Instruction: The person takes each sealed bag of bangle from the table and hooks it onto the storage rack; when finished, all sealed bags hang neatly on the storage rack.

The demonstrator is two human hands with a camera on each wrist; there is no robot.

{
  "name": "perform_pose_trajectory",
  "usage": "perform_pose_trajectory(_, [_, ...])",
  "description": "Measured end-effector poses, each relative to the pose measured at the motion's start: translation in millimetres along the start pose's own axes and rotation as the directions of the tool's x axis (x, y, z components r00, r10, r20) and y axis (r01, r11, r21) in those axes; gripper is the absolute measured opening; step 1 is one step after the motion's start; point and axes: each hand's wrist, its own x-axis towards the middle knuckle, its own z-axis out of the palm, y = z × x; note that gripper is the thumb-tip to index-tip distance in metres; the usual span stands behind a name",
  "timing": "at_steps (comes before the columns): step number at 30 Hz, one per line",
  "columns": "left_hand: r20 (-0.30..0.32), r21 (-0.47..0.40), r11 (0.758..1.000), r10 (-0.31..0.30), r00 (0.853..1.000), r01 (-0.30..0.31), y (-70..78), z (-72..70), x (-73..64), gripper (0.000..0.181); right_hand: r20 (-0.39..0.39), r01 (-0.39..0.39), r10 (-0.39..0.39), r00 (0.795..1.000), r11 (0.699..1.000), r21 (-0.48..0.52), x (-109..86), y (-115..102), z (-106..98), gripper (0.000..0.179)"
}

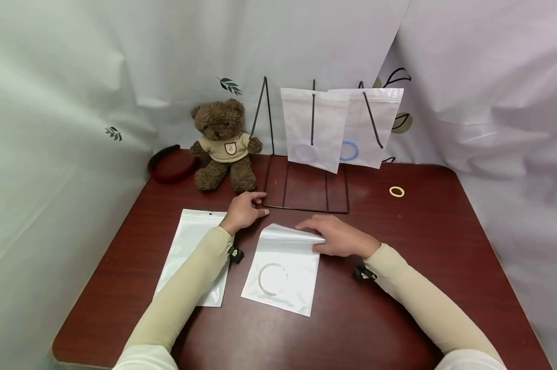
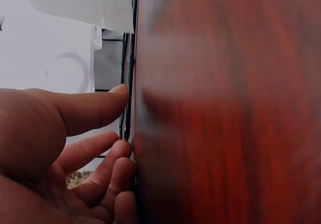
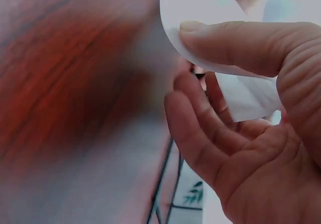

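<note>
My right hand (image 1: pixel 337 236) pinches the top of a white plastic pouch (image 1: pixel 301 300), whose upper part is bent over. The thumb (image 3: pixel 225 43) lies on the pouch in the right wrist view, the other fingers behind it. A pale ring (image 1: pixel 259 280) shows in the pouch's lower half. At the near left corner of a black wire rack (image 1: pixel 306 209), my left hand (image 1: pixel 242 211) rests with thumb and fingers apart beside the wire. Two pouches hang on the rack: one with a pale lilac ring (image 1: pixel 306 151), one with a blue ring (image 1: pixel 349 150).
Partly under the left forearm lies another white pouch (image 1: pixel 190 246). A brown teddy bear (image 1: pixel 222 144) sits at the back left beside a dark red headband (image 1: pixel 167 177). A small cream ring (image 1: pixel 396 191) lies on the table (image 1: pixel 426 241) at the right. White cloth (image 1: pixel 74 103) surrounds the table.
</note>
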Motion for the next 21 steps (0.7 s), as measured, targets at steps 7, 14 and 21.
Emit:
perform_pose_trajectory(7, [-0.006,0.028,0.997,0.070,0.997,-0.070,1.5,4.7,-6.3,0.059,-0.094,-0.035,0.039,0.995,0.999,0.035,-25.2,3,-20,0.052])
perform_pose_trajectory(14, [0.071,0.120,0.983,0.128,0.989,-0.136,9.0,12.0,-11.2,0.071,-0.200,-0.038,0.056,0.978,0.995,0.095,-53.6,12,-37,0.053])
perform_pose_trajectory(21, [0.250,0.250,0.949,0.129,0.960,-0.193,16.2,14.2,-23.1,0.083,-0.291,-0.079,0.154,0.944,0.964,0.252,-79.0,20,-49,0.053])
